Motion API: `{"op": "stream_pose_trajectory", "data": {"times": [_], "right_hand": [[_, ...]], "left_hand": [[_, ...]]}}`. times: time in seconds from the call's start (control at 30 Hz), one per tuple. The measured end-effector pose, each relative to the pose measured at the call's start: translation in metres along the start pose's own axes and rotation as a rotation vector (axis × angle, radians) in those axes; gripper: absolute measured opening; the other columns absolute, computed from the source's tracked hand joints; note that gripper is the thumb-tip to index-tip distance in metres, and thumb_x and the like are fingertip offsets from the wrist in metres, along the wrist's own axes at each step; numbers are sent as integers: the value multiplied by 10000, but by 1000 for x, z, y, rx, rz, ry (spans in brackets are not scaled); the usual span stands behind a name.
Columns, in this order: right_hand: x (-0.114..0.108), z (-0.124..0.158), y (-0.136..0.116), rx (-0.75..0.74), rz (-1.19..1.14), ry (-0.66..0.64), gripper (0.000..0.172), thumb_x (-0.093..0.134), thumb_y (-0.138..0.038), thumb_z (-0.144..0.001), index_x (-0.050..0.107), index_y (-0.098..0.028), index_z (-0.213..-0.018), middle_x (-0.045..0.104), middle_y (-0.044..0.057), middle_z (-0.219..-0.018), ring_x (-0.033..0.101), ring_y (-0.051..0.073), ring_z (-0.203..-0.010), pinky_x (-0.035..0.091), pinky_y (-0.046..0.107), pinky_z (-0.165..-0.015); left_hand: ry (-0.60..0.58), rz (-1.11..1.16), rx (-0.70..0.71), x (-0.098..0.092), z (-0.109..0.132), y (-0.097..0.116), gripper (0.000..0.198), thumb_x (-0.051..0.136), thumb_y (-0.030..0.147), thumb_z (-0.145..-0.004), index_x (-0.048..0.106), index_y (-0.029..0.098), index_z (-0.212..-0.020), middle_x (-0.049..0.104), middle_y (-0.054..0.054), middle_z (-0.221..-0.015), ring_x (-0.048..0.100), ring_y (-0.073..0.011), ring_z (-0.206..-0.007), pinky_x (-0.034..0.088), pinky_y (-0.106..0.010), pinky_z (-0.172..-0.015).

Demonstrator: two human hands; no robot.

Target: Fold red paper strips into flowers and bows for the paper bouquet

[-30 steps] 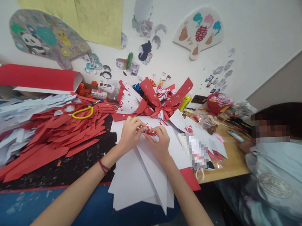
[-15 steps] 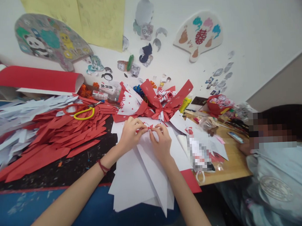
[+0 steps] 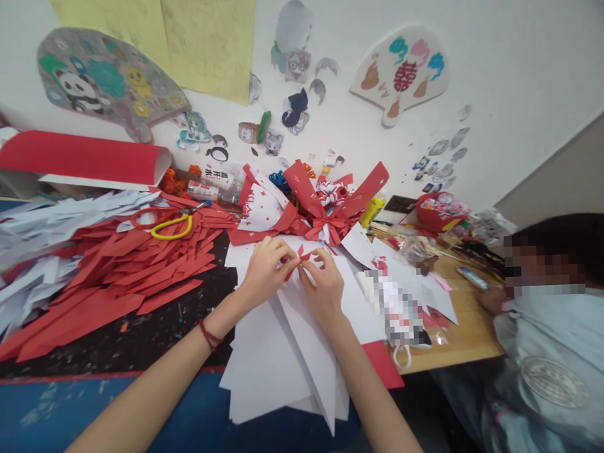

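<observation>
Between my fingertips is a small piece of red paper (image 3: 303, 256), partly hidden by the fingers. My left hand (image 3: 270, 268) pinches it from the left, its fingers curled together. From the right, my right hand (image 3: 323, 279) pinches the same piece. Both hands are over a stack of white paper sheets (image 3: 268, 361), the top one lying at a slant with its point toward me. Just behind the hands stand red and white paper bouquets (image 3: 326, 219) with folded red wrapping. A corner of red paper (image 3: 383, 363) shows under the stack at the right.
Red paper strips (image 3: 148, 260) and white paper strips (image 3: 23, 265) are heaped at the left, with yellow-and-red-handled scissors (image 3: 172, 227) on top. A red paper roll (image 3: 83, 159) lies behind them. At the right sits another person (image 3: 562, 349) holding a phone (image 3: 472, 278).
The red paper piece now shows more between my fingertips, sticking up a little. My left hand has turned slightly while both hands stay over the stack. The view has shifted slightly.
</observation>
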State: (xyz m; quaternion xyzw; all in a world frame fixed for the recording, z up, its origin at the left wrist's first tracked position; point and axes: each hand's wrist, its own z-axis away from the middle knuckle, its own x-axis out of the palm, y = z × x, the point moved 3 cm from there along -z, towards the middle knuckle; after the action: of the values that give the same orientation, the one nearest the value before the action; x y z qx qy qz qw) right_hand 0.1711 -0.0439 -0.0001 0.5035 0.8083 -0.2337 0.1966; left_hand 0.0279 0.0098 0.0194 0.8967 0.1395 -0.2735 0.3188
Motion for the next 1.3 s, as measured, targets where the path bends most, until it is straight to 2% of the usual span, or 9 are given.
{"op": "stream_pose_trajectory", "data": {"times": [0.3, 0.47, 0.57, 0.83, 1.07, 1.17, 1.3], "right_hand": [[1, 0, -5, -6, -160, -77, 168, 468, -178, -939, 630, -224, -938, 498, 112, -1311, 587, 211, -1096, 515, 358, -850], [2, 0, -7, 21, -208, -124, 181, 447, -184, -954, 621, -222, -928, 515, 105, -1318, 616, 192, -1099, 535, 312, -839], [3, 0, -6, 40, -210, -115, 190, 447, -179, -951, 633, -214, -936, 538, 108, -1302, 622, 196, -1095, 533, 308, -856], [1, 0, -4, 79, -234, -35, 180, 464, -169, -940, 633, -210, -985, 566, 109, -1286, 633, 187, -1054, 521, 313, -889], [-3, -1, -5, 68, -208, 60, 151, 482, -174, -934, 628, -203, -962, 583, 117, -1234, 595, 203, -1129, 519, 331, -904], [-3, -1, -4, 61, -200, 100, 133, 495, -190, -931, 624, -211, -950, 590, 112, -1194, 598, 208, -1116, 532, 353, -888], [-1, 2, -2, 26, -196, 84, 155, 473, -180, -939, 623, -218, -952, 574, 120, -1193, 614, 203, -1079, 544, 343, -855]], "left_hand": [[58, -11, -129, -7, -2, -4, 188, 484, 286, -925, 591, 177, -816, 618, -53, -926, 536, -198, -889, 401, -366, -833], [-15, 113, -310, -5, -1, -6, 181, 473, 302, -914, 594, 180, -855, 677, -33, -857, 623, -192, -812, 448, -307, -691], [-2, 173, -347, -4, 0, -8, 193, 498, 322, -896, 600, 176, -822, 693, -38, -848, 638, -188, -794, 454, -286, -663], [56, 310, -344, -1, 0, -10, 206, 534, 337, -874, 615, 161, -803, 691, -53, -841, 629, -180, -797, 462, -282, -708], [74, 470, -317, -3, -2, -4, 182, 561, 323, -869, 586, 160, -793, 704, -73, -912, 643, -188, -869, 478, -307, -794], [68, 418, -251, -7, -3, 2, 161, 534, 305, -894, 602, 175, -828, 704, -62, -978, 638, -185, -925, 467, -318, -839], [82, 209, -104, -8, -5, 6, 150, 588, 325, -874, 612, 194, -805, 684, -42, -1019, 595, -197, -999, 413, -357, -918]]}}
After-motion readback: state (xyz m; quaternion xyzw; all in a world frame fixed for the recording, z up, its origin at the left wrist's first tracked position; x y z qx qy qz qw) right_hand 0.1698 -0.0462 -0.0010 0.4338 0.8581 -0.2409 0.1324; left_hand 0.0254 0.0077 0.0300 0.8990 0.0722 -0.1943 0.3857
